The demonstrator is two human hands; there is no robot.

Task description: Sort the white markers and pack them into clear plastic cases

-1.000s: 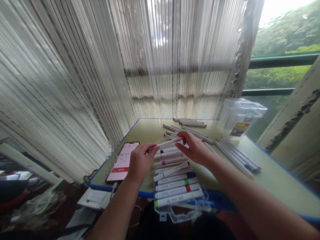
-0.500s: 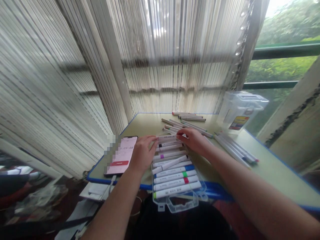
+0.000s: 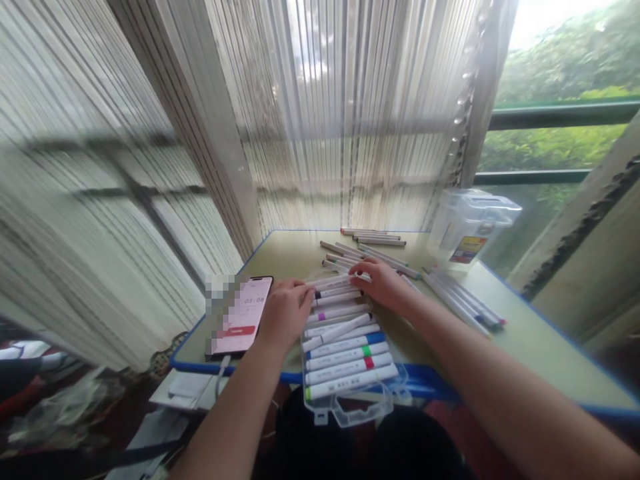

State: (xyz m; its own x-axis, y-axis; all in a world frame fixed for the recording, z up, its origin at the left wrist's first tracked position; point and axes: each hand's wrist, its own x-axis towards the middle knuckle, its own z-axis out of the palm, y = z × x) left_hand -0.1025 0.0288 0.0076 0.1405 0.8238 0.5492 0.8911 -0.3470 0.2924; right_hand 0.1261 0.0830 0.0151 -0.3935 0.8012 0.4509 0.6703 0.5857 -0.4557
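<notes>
A clear plastic case (image 3: 331, 403) lies at the near table edge, its handle end overhanging toward me. Several white markers with coloured bands lie crosswise in it, and one marker (image 3: 345, 331) slants over the others. At the far end of the row, my left hand (image 3: 286, 312) pinches the left end of a white marker (image 3: 331, 283). My right hand (image 3: 383, 283) has its fingers curled at that marker's right end, partly hiding it. The marker lies almost level, low over the case; whether it rests on the bottom cannot be seen.
A phone showing a timer (image 3: 243, 320) lies left of the case. Loose markers (image 3: 377, 241) are scattered at the back, with another bunch (image 3: 463, 303) on the right. A clear plastic box (image 3: 475, 223) stands at the back right, near the curtain (image 3: 320, 160).
The marker between my hands has come down slightly toward the case, and my right fingers have shifted a little at its end. The whole view has tilted slightly.
</notes>
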